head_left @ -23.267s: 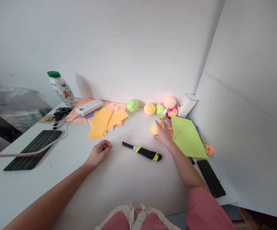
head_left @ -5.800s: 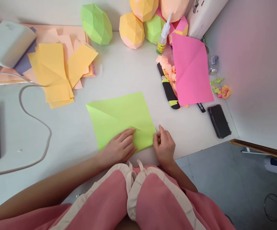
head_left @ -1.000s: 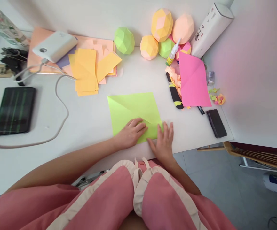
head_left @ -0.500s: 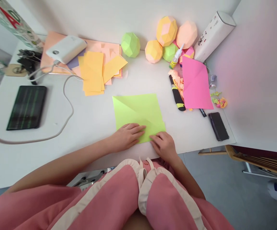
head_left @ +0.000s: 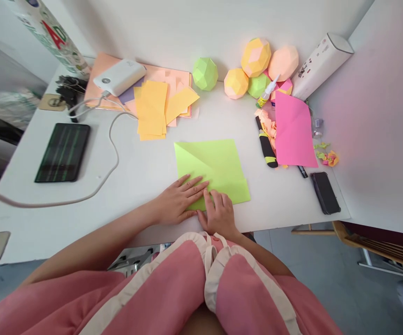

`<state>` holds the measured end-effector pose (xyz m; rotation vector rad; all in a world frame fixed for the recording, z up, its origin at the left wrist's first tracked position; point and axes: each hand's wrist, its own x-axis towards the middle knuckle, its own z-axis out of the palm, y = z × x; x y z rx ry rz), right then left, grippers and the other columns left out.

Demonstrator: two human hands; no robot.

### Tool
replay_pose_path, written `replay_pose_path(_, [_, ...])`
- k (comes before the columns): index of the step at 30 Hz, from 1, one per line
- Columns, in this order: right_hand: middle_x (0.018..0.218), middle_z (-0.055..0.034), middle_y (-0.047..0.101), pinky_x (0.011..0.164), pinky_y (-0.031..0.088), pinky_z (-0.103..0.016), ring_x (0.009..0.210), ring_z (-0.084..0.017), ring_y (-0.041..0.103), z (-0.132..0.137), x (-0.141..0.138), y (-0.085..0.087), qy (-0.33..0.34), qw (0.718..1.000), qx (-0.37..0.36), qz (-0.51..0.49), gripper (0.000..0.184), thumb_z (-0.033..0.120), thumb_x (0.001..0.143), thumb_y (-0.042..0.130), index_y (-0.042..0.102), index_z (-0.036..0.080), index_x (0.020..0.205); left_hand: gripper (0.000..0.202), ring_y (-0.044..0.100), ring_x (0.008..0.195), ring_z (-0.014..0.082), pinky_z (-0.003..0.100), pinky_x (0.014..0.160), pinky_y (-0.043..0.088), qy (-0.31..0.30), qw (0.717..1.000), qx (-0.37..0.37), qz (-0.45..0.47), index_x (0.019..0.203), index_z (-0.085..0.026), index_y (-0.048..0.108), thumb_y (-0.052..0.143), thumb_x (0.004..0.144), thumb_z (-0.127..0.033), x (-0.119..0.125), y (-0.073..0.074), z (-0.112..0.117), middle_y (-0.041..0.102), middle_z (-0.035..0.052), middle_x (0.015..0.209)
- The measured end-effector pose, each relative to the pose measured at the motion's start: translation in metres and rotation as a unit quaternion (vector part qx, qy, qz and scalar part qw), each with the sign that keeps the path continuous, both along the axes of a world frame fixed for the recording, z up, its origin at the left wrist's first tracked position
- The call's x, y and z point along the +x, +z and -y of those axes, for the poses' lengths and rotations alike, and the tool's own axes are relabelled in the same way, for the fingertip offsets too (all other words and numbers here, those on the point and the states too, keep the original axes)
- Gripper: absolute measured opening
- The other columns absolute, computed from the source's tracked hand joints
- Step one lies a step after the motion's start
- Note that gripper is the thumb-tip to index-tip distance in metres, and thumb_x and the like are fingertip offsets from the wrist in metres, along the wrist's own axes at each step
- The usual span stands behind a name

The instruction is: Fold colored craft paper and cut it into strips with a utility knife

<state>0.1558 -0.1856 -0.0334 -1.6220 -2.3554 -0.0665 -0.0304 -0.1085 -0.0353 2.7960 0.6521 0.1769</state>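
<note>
From my end, green sheet (head_left: 218,158) is on desk (head_left: 145,170) nr front edge. L hand (head_left: 176,203): fingers spread flat on it; R hand (head_left: 219,217): fingers bent, can't tell if pinching. I'd pin w/ L, press evenly w/ R.

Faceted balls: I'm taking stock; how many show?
6 visible: green ball left; lower yellow and upper yellow, middle; peach, upper right; second green and pink ball below. Others may hide.

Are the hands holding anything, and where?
The green paper, pressed down: left hand on its near left part, right hand at its near edge.
</note>
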Motion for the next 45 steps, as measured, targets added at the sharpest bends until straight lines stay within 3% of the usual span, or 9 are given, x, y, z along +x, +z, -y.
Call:
replay_pose_path(6, [0.138,-0.0211,0.044,0.093,0.039,-0.053,0.128,-0.038,0.034,0.004,0.047,0.007,-0.118,0.993,-0.013,0.025,0.053,0.042,0.09,0.046,0.05,0.014,0.134,0.064,0.016,0.147,0.0272,0.049,0.118,0.008,-0.008,1.0,0.006,-0.001,0.151,-0.015,0.025,0.037,0.096,-0.046,-0.004,-0.002,-0.002,0.027,0.0094,0.157])
replay_pose_path(14, [0.116,-0.0191,0.059,0.088,0.048,-0.05,0.111,-0.03,0.053,0.003,0.12,0.003,-0.253,0.954,0.125,-0.097,0.036,0.03,0.09,0.048,0.06,0.011,0.119,0.063,0.027,0.142,0.0347,0.054,0.115,0.022,0.058,0.997,0.045,0.026,0.141,-0.011,0.044,0.041,0.094,-0.054,0.006,-0.006,0.006,0.033,0.0169,0.153])
replay_pose_path(17, [0.093,-0.0103,0.065,0.075,0.054,-0.037,0.086,-0.02,0.061,-0.001,0.107,0.009,-0.187,0.95,0.127,-0.213,0.023,0.023,0.093,0.045,0.065,0.016,0.103,0.048,0.033,0.138,0.037,0.054,0.109,0.034,0.095,0.993,0.049,0.058,0.126,-0.012,0.058,0.047,0.094,-0.047,0.01,0.0,0.003,0.04,0.0187,0.149])
replay_pose_path(20, [0.086,-0.0061,0.065,0.071,0.053,-0.031,0.08,-0.016,0.06,-0.006,0.086,0.02,-0.029,0.968,0.043,-0.246,0.02,0.018,0.093,0.046,0.065,0.018,0.097,0.027,0.047,0.128,0.0305,0.05,0.103,0.044,0.094,0.986,0.051,0.131,0.111,-0.017,0.065,0.045,0.095,-0.024,-0.001,0.014,-0.003,0.059,0.0136,0.131])
replay_pose_path(23, [0.087,-0.0065,0.065,0.07,0.05,-0.03,0.08,-0.016,0.057,-0.011,0.075,0.027,0.127,0.976,-0.023,-0.178,0.018,0.017,0.093,0.047,0.065,0.017,0.096,0.03,0.06,0.109,0.0223,0.043,0.095,0.05,0.076,0.974,0.037,0.212,0.114,-0.018,0.061,0.043,0.092,-0.009,-0.02,0.026,0.005,0.068,0.0097,0.11])
replay_pose_path(29, [0.078,-0.0049,0.058,0.062,0.034,-0.03,0.069,-0.015,0.046,-0.021,0.076,0.023,0.306,0.951,-0.004,0.048,0.023,0.012,0.094,0.043,0.063,0.017,0.103,0.035,0.05,0.126,0.0261,0.046,0.105,0.045,0.042,0.985,0.053,0.16,0.126,-0.015,0.055,0.048,0.093,-0.012,-0.022,0.012,0.059,0.062,0.0122,0.125])
replay_pose_path(35, [0.082,-0.0061,0.056,0.055,0.026,-0.029,0.065,-0.016,0.043,-0.034,0.054,0.017,0.315,0.937,-0.044,0.148,0.034,0.015,0.096,0.036,0.055,0.019,0.124,0.037,0.045,0.133,0.03,0.049,0.109,0.041,0.069,0.994,0.05,0.068,0.13,-0.015,0.055,0.047,0.097,-0.029,-0.012,0.002,0.035,0.052,0.0124,0.141])
replay_pose_path(40, [0.081,-0.0061,0.056,0.054,0.026,-0.028,0.068,-0.017,0.044,-0.05,0.05,0.013,0.265,0.951,-0.042,0.153,0.038,0.014,0.095,0.035,0.053,0.019,0.128,0.032,0.054,0.125,0.0235,0.04,0.103,0.05,0.016,0.987,0.027,0.155,0.125,-0.014,0.058,0.042,0.098,-0.019,-0.019,0.004,-0.005,0.062,0.0129,0.128])
replay_pose_path(45, [0.082,-0.0068,0.056,0.061,0.03,-0.03,0.075,-0.018,0.045,-0.065,0.055,0.011,0.309,0.944,0.003,0.117,0.034,0.013,0.093,0.039,0.06,0.02,0.12,0.031,0.056,0.123,0.0237,0.04,0.099,0.054,0.014,0.976,0.016,0.216,0.122,-0.015,0.06,0.043,0.095,-0.013,-0.02,0.001,-0.007,0.064,0.0143,0.122])
